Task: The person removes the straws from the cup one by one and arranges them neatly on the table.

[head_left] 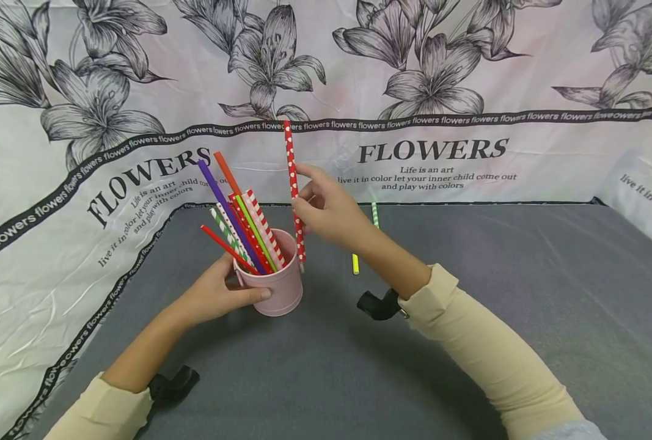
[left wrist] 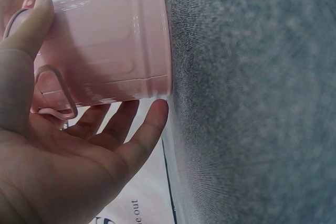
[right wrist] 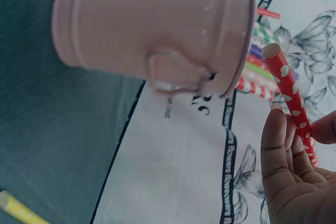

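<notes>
A small pink bucket (head_left: 280,294) stands upright on the grey table, holding several straws that lean to the left, among them a purple straw (head_left: 216,189) and a red-and-white striped straw (head_left: 265,229). My left hand (head_left: 212,294) grips the bucket from the left, thumb across its front near the rim and fingers around the far side. Between thumb and fingers, my right hand (head_left: 328,208) pinches a red paper straw with white hearts (head_left: 289,153). That straw is nearly vertical, its lower end beside the bucket's right rim. In the right wrist view, the straw's open end (right wrist: 271,51) shows near the bucket's mouth.
On the grey tabletop (head_left: 496,293), a yellow straw (head_left: 355,264) and a green-and-white striped straw (head_left: 375,215) lie right of the bucket, partly behind my right forearm. White floral cloth (head_left: 441,177) rises along the back and left side.
</notes>
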{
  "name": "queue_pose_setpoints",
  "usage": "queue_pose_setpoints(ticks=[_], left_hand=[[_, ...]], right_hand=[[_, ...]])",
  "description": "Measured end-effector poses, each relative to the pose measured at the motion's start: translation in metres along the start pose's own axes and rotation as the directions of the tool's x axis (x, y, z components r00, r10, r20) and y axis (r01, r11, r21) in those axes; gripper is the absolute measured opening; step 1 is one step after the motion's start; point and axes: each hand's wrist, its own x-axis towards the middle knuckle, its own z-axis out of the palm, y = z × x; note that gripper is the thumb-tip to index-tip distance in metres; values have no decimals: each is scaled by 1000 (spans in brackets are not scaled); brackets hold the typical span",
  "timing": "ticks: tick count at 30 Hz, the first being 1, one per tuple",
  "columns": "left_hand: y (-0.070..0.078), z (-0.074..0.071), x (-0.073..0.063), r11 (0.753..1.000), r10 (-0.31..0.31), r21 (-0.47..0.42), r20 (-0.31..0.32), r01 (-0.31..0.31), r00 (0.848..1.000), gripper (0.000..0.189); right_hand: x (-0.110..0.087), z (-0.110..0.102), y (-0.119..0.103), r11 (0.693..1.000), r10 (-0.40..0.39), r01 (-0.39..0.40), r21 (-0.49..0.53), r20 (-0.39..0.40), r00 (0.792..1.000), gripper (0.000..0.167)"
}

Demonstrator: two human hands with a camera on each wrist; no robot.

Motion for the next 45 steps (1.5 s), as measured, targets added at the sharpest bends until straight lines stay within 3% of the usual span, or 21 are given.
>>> queue_pose_setpoints(ticks=[19,30,37,45], left_hand=[[1,0,0,999,-20,-30,1,20,1000,78],[0,0,-1,999,-11,-35,7,11,1000,75],[1,1,-2,999,-11,-44,3,11,1000,77],[1,0,-2,999,-15,-34,6,15,1000,78]], right_hand=[[-20,-39,38,978,177,-180,-102,-35,984,57],[-27,-68,70,924,310,-323,-206,-95,946,58],[-29,-79,86,901,348,-359,-243,-88,933,57],[-32,-90,97,861,427,-428,-275,-68,902,55]])
